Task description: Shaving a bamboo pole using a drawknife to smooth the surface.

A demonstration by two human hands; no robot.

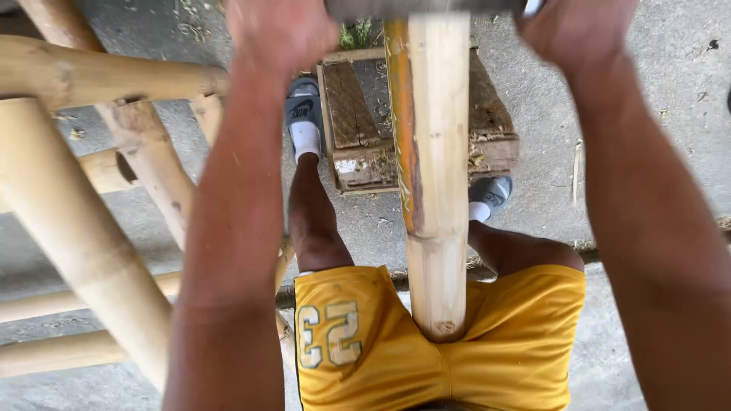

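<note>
We're looking straight down our own arms here. The bamboo pole (435,152) runs up the middle of the view: its cut near end is pressed into the lap of our yellow shorts (442,342), and it slopes away from us out over the wooden block (365,137) on the ground. One side of the pole has its orange-ish skin left, the rest is pale and bare.

Both hands are at the far end of the pole, up at the very top edge of the view. The left hand (278,27) sits just left of the pole and the right hand (579,27) just right of it, and each is closed round an end of a dark grey bar (426,6) that lies crosswise over the pole. The bar is cut off by the edge, so we can't tell what kind of tool it is, and the fingers themselves are mostly out of view.

Under the pole, the wooden block is rough, with shavings on it. Our feet are in grey slides with white socks: the left foot (304,114) touches the block's left side, the right foot (491,194) is at its near right corner. Left of the pole stands a frame of thick bamboo poles (84,228), crossing each other, on the concrete floor (655,84).
</note>
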